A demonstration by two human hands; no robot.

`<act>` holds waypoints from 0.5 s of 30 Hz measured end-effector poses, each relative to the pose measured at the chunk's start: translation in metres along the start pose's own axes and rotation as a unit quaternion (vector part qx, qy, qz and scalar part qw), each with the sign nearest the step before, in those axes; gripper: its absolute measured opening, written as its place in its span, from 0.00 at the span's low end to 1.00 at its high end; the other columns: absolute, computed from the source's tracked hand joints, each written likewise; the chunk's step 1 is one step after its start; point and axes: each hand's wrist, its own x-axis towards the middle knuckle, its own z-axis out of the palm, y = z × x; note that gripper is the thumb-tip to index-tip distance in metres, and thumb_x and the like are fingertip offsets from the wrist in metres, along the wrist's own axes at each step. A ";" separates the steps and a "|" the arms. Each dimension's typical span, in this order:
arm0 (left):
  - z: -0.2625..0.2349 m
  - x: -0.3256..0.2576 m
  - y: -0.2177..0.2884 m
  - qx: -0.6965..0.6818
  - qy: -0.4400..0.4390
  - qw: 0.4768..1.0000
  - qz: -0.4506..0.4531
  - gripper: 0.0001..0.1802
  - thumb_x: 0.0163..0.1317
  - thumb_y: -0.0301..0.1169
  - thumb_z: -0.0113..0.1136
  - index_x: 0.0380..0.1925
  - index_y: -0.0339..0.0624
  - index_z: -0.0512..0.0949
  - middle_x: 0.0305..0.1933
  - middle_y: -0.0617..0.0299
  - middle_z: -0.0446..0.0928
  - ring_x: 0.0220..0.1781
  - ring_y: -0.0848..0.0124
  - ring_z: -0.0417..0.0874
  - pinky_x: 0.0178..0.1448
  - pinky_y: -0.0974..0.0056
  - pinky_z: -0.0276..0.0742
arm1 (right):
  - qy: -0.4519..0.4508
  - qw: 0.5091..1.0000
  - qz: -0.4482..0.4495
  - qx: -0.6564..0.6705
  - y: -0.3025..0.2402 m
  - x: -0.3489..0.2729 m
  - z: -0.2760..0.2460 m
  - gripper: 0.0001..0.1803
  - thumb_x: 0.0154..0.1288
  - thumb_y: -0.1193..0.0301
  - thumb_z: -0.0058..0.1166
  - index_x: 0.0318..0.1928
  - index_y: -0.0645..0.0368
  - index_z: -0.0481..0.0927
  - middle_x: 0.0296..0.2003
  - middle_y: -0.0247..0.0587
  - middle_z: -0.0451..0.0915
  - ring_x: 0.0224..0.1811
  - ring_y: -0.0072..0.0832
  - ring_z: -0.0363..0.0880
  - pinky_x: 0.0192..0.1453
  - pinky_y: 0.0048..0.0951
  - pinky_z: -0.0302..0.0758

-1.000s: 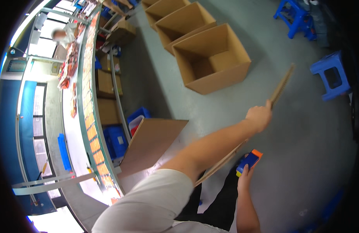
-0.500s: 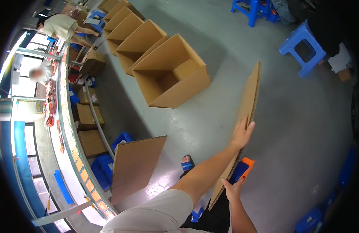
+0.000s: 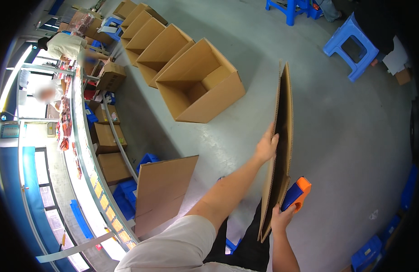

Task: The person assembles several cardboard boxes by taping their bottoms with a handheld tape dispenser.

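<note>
A flattened cardboard box (image 3: 285,122) stands on edge in front of me, its two sides slightly parted with a dark gap between them. My left hand (image 3: 266,146) is closed on the left side's edge, its fingers reaching toward the gap. Lower down, my right hand (image 3: 281,218) grips an orange and blue tape dispenser (image 3: 297,195) beside the box's near right edge. The right hand's fingers are partly hidden by the dispenser and the cardboard, and I cannot tell whether it also touches the box.
Several open cardboard boxes (image 3: 223,97) form a row ahead on the left. A flat cardboard sheet (image 3: 166,192) leans near a long workbench (image 3: 89,165). One blue stool (image 3: 352,47) is at the far right. Two people are over by the bench.
The box has turned more upright and its sides have come apart. My left hand has shifted slightly left and up; my right hand and the dispenser moved slightly right.
</note>
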 end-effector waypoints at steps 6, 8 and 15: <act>-0.055 0.022 0.067 0.074 0.026 0.997 -0.016 0.44 0.52 0.18 0.43 0.72 0.50 0.47 0.60 0.40 0.69 0.63 0.49 0.70 0.64 0.57 0.67 | -0.011 0.999 0.007 -0.037 0.011 -0.033 0.005 0.27 0.50 0.74 0.56 0.49 0.72 0.60 0.43 0.67 0.71 0.48 0.61 0.71 0.55 0.48 0.67; -0.077 0.036 0.078 0.136 0.032 0.989 -0.041 0.44 0.51 0.17 0.42 0.72 0.50 0.47 0.59 0.39 0.71 0.62 0.48 0.71 0.63 0.56 0.67 | -0.026 0.999 0.029 -0.028 0.035 -0.029 0.005 0.34 0.52 0.73 0.53 0.57 0.76 0.56 0.49 0.69 0.70 0.53 0.59 0.71 0.57 0.46 0.67; -0.167 -0.026 -0.005 0.281 -0.053 0.957 0.038 0.44 0.52 0.18 0.43 0.71 0.57 0.50 0.50 0.39 0.76 0.52 0.44 0.77 0.56 0.52 0.72 | 0.017 0.997 0.004 0.077 0.095 -0.003 -0.028 0.25 0.57 0.73 0.45 0.54 0.72 0.57 0.46 0.65 0.72 0.47 0.56 0.73 0.50 0.46 0.69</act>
